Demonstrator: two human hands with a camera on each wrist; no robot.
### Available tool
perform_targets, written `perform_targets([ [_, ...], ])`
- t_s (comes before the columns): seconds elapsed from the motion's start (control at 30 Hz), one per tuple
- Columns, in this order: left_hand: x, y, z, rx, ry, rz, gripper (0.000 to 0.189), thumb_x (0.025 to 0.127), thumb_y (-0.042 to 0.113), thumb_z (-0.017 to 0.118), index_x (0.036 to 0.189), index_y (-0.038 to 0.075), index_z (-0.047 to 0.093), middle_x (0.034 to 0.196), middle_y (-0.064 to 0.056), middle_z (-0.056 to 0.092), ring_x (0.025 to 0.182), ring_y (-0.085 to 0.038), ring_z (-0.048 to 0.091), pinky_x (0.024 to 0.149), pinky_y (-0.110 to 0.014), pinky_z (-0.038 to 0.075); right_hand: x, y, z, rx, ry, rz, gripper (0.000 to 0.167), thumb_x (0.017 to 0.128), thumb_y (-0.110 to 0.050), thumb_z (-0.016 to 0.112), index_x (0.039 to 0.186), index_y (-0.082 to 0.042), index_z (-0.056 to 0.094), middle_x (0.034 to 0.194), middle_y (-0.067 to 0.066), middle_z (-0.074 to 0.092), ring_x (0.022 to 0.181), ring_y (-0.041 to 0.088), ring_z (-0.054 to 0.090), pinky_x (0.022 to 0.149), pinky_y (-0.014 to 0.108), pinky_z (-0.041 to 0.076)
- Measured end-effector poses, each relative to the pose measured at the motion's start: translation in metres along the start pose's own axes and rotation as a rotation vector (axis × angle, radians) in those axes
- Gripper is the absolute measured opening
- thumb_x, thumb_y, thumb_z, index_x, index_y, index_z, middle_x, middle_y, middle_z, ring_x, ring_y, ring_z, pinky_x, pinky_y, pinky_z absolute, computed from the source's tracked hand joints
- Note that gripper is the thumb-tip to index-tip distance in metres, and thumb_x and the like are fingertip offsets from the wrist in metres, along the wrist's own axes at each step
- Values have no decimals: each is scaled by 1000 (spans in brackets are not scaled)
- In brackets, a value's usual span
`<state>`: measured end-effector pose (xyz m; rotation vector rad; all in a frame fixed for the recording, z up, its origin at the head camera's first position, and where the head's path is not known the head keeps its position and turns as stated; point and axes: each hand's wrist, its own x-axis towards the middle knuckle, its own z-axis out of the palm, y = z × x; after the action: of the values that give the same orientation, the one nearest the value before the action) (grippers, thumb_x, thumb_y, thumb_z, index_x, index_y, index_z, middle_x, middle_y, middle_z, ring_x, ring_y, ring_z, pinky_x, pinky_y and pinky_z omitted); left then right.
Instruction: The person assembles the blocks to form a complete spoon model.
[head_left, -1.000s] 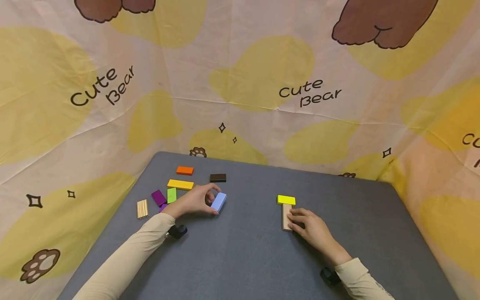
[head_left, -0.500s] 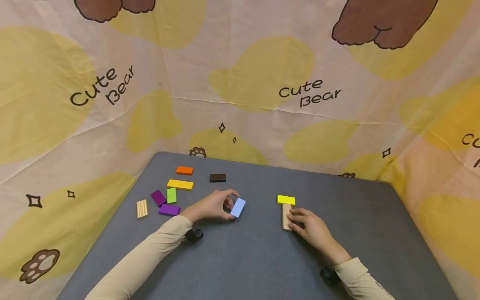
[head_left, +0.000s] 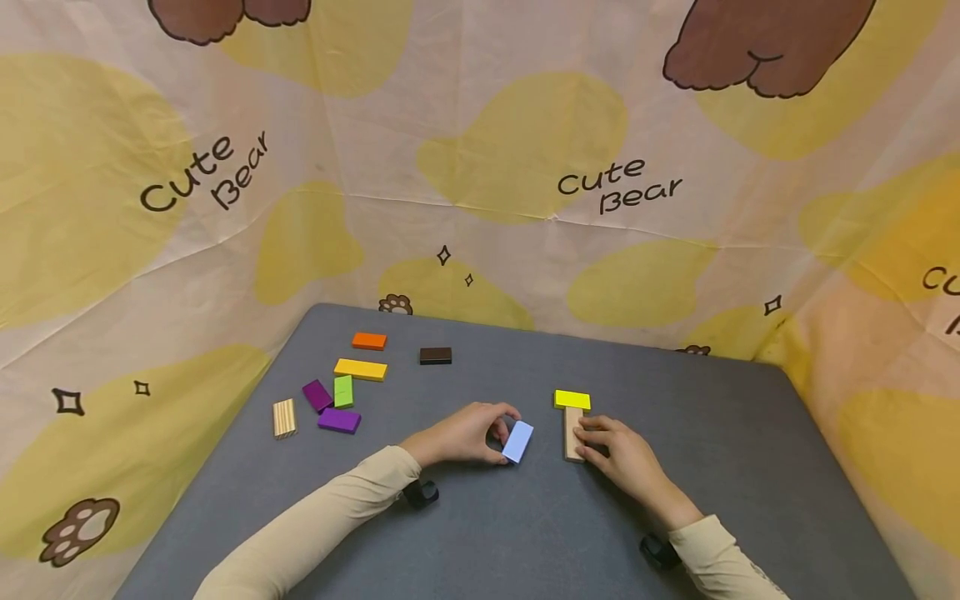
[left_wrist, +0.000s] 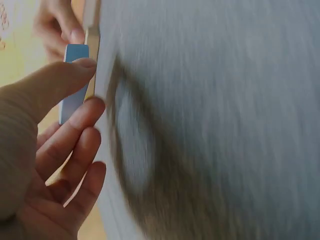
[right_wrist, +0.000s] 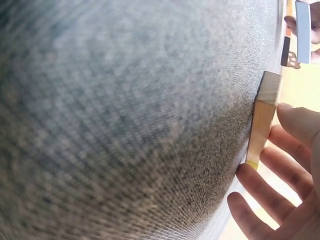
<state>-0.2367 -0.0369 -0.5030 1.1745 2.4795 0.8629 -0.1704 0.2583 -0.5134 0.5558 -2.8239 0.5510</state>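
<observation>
In the head view my left hand (head_left: 463, 435) pinches a light blue block (head_left: 518, 442) between thumb and fingers, just left of the wooden block. The left wrist view shows this light blue block (left_wrist: 75, 95) held off the table. My right hand (head_left: 626, 462) touches a plain wooden block (head_left: 573, 433) lying flat, thumb and fingertips resting along its right side. A bright yellow block (head_left: 572, 400) lies crosswise at the wooden block's far end, so the two form a T. The right wrist view shows my thumb and fingers relaxed against the wooden block (right_wrist: 261, 125).
On the grey table (head_left: 450, 533), left side, lie an orange block (head_left: 369, 341), a yellow-orange block (head_left: 361, 369), a green block (head_left: 342, 392), purple blocks (head_left: 339, 420) and a striped wooden block (head_left: 284, 418). A dark brown block (head_left: 436, 356) lies farther back. Printed cloth (head_left: 487, 125) hangs behind.
My left hand has carried the light blue block rightward and nearer to me, toward the wooden block. A purple block it partly covered now shows fully. The right hand has stayed put.
</observation>
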Motion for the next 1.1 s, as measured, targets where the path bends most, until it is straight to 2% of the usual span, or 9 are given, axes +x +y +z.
perform_targets([
  [0.13,4,14,9,59,10,9,62,76,30,86,129,15,58,105,7,69,97,-5,57,96,-28,45,0,0,0,1,3,-1,34,85,-22,77,117,-11,75,121,4,70,114,28,66,92,47,54],
  [0.27,8,27,17,77,30,33,61,73,33,88,125,14,61,112,3,68,103,-8,58,93,-23,47,1,-1,0,2,-1,5,33,86,-21,77,117,-11,75,121,5,70,114,28,66,92,48,53],
  [0.47,15,42,34,90,32,38,59,72,36,89,121,16,62,109,6,67,98,-4,56,88,-17,46,1,-1,-2,7,-5,2,33,86,-19,76,118,-10,74,121,5,70,114,29,65,92,49,53],
  [0.7,17,59,56,127,67,80,58,71,40,89,117,15,62,108,6,66,97,-4,55,85,-15,45,0,1,0,19,18,-10,32,86,-16,77,117,-10,75,120,6,70,113,29,66,90,48,54],
  [1.1,27,75,76,178,154,15,60,68,43,90,112,14,61,103,5,63,87,-3,49,78,-13,42,0,1,0,22,15,-8,31,86,-16,76,117,-10,75,121,6,70,113,28,66,89,47,55],
])
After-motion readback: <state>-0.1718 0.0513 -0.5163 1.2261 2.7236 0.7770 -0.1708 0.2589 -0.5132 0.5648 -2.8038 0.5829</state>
